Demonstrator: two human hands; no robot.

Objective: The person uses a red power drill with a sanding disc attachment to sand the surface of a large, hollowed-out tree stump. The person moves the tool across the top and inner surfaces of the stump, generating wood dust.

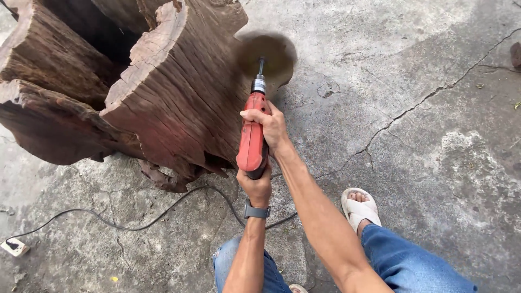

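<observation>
A red power drill (252, 138) points away from me, its shaft carrying a round brush wheel (267, 58) that is blurred with spin. The wheel presses against the side of a large hollow, weathered wood stump (179, 92) lying on concrete. My right hand (268, 126) wraps the drill's body near the front. My left hand (255, 187), with a grey watch at the wrist, grips the rear handle from below.
A black power cord (135, 223) runs across the cracked concrete floor (423, 135) to a white plug socket (14, 247) at the lower left. My knees in blue jeans and a foot in a white sandal (359, 209) are at the bottom.
</observation>
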